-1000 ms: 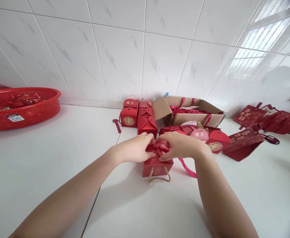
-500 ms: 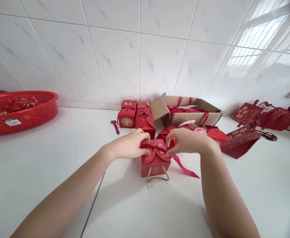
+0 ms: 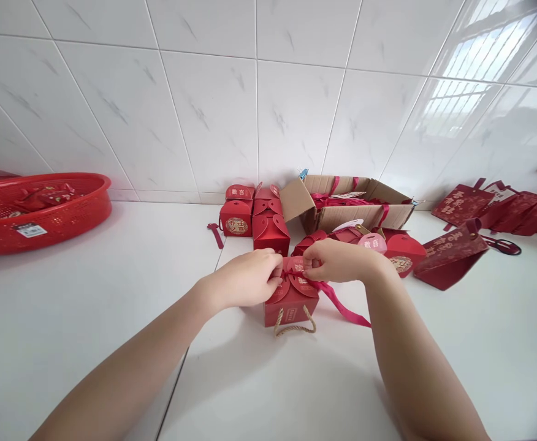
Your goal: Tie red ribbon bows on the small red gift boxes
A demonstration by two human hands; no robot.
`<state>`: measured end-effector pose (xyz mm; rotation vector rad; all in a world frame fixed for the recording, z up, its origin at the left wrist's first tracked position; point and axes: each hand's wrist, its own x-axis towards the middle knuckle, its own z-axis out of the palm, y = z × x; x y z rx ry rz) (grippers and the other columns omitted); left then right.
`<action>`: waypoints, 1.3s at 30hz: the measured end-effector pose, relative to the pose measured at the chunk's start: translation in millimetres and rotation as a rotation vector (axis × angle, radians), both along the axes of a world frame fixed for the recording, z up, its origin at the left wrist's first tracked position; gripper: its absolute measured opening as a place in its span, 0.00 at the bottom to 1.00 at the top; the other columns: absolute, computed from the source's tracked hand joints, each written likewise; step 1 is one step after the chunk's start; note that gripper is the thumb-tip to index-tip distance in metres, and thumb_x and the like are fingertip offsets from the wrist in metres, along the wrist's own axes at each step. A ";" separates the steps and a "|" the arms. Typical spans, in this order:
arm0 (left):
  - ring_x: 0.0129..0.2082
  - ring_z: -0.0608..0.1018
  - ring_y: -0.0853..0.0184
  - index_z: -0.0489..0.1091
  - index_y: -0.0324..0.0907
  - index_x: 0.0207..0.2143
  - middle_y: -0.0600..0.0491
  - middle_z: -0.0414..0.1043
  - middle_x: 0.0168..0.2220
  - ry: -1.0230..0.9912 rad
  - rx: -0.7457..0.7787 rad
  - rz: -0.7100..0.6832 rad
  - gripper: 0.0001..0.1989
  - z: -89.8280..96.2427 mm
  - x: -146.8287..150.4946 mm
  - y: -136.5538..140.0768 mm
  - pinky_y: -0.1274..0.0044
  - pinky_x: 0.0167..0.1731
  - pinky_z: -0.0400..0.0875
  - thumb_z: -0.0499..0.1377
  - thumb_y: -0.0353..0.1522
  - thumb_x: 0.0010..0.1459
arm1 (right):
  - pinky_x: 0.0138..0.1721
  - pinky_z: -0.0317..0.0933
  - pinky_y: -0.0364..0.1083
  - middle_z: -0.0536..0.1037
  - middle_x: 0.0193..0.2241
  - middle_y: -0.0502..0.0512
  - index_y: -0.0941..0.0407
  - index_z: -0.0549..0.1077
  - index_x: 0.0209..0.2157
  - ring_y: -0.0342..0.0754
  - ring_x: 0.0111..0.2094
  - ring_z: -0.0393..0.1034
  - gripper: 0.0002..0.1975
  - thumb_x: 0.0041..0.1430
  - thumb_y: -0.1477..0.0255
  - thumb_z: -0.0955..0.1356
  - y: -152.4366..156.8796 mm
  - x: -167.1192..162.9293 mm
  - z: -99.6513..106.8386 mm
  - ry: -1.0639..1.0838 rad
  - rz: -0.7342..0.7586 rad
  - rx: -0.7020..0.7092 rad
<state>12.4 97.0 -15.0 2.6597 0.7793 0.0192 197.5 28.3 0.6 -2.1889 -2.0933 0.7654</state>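
A red gift box (image 3: 291, 306) with petal-like top flaps and a twisted rope handle (image 3: 295, 329) stands upright on the white counter in front of me. Across its top runs a dark pink ribbon (image 3: 344, 309), whose long tail trails down to the right onto the counter. My left hand (image 3: 259, 275) is closed at the box's upper left, fingers curled in a pinch on the ribbon. At the upper right, my right hand (image 3: 330, 260) also pinches the ribbon, thumb against curled fingers. The knot area between the hands shows only in part.
Behind the box stand several other red gift boxes (image 3: 237, 214) and an open cardboard carton (image 3: 365, 215) holding ribbons. A red plastic basket (image 3: 75, 214) is at the left. Right of me are red bags (image 3: 450, 254) and scissors (image 3: 502, 245). A tiled wall (image 3: 222, 122) closes off the back.
Both hands have closed from looser finger positions into tighter pinches on the ribbon. My left fingers have curled in more. The box stays in place; the view has shifted slightly.
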 end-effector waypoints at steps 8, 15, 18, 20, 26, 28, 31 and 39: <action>0.27 0.70 0.64 0.62 0.43 0.25 0.52 0.72 0.30 0.013 0.019 0.084 0.02 1.6 -0.9 4.0 0.73 0.24 0.61 0.53 0.30 0.51 | 0.18 0.46 0.42 0.67 0.20 0.48 0.55 0.64 0.21 0.40 0.19 0.55 0.04 0.46 0.73 0.64 1.6 6.1 -4.2 0.067 0.023 -0.045; 0.30 0.71 0.63 0.58 0.43 0.25 0.52 0.69 0.31 -0.047 0.058 0.124 0.04 -0.7 -1.7 13.1 0.73 0.26 0.61 0.51 0.28 0.51 | 0.19 0.49 0.41 0.66 0.20 0.48 0.56 0.62 0.20 0.39 0.20 0.57 0.04 0.46 0.74 0.62 3.6 4.4 -8.5 0.145 0.097 -0.002; 0.26 0.68 0.65 0.56 0.44 0.25 0.51 0.67 0.30 -0.054 0.051 0.154 0.05 -4.0 -2.6 18.1 0.73 0.23 0.59 0.51 0.29 0.52 | 0.18 0.46 0.40 0.63 0.18 0.47 0.56 0.59 0.19 0.39 0.18 0.54 0.07 0.47 0.73 0.62 5.5 0.2 -11.3 0.153 0.074 0.042; 0.26 0.68 0.65 0.56 0.44 0.26 0.51 0.66 0.31 -0.031 0.032 0.178 0.04 -6.0 -3.6 20.0 0.74 0.22 0.59 0.51 0.30 0.52 | 0.18 0.47 0.40 0.64 0.19 0.47 0.56 0.59 0.20 0.38 0.19 0.55 0.07 0.47 0.73 0.63 6.2 -1.4 -12.7 0.170 0.049 0.055; 0.22 0.64 0.68 0.57 0.44 0.30 0.52 0.66 0.30 0.057 -0.062 0.201 0.06 -6.9 -4.4 24.3 0.75 0.19 0.55 0.49 0.37 0.56 | 0.21 0.55 0.38 0.73 0.28 0.48 0.54 0.65 0.31 0.40 0.25 0.65 0.11 0.47 0.67 0.70 7.7 1.9 -16.0 0.394 0.026 0.026; 0.22 0.65 0.68 0.58 0.44 0.31 0.53 0.66 0.30 0.067 -0.101 0.215 0.11 -4.9 -4.2 26.7 0.76 0.19 0.55 0.50 0.42 0.56 | 0.20 0.55 0.37 0.73 0.28 0.48 0.54 0.65 0.33 0.40 0.25 0.66 0.15 0.45 0.66 0.72 8.3 3.6 -16.5 0.446 0.010 0.016; 0.23 0.65 0.67 0.56 0.43 0.26 0.53 0.64 0.26 0.037 -0.111 0.276 0.22 -0.5 -4.5 30.0 0.75 0.21 0.55 0.45 0.52 0.56 | 0.18 0.52 0.38 0.71 0.23 0.48 0.55 0.66 0.31 0.40 0.21 0.63 0.15 0.47 0.62 0.72 7.2 5.4 -14.8 0.464 -0.019 -0.033; 0.17 0.51 0.71 0.47 0.42 0.19 0.57 0.47 0.19 0.097 -0.077 0.217 0.24 6.0 -9.5 33.5 0.74 0.19 0.44 0.52 0.48 0.53 | 0.17 0.50 0.40 0.66 0.14 0.48 0.57 0.62 0.17 0.37 0.15 0.55 0.26 0.54 0.50 0.65 0.1 10.1 -7.7 0.525 -0.050 -0.068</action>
